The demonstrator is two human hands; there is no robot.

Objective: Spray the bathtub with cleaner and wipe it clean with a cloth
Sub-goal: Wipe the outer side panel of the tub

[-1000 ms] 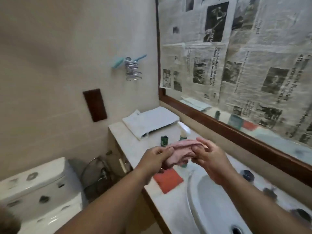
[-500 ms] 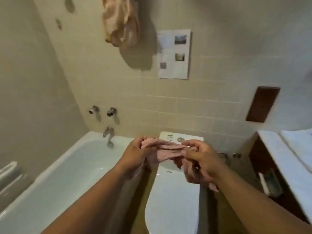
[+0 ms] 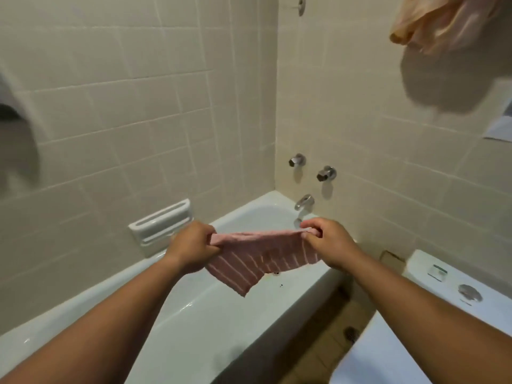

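Mid-frame, the left hand [image 3: 191, 246] and right hand [image 3: 329, 242] each pinched an end of the pink cloth [image 3: 263, 256] above the bathtub [image 3: 210, 314], so wiping looked not yet begun; no spray bottle showed.

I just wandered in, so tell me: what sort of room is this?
Almost certainly a bathroom: a white bathtub with wall taps above it and a toilet cistern beside it.

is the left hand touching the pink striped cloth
Touching. The head view shows the left hand gripping one top end of the pink striped cloth, fingers curled round it.
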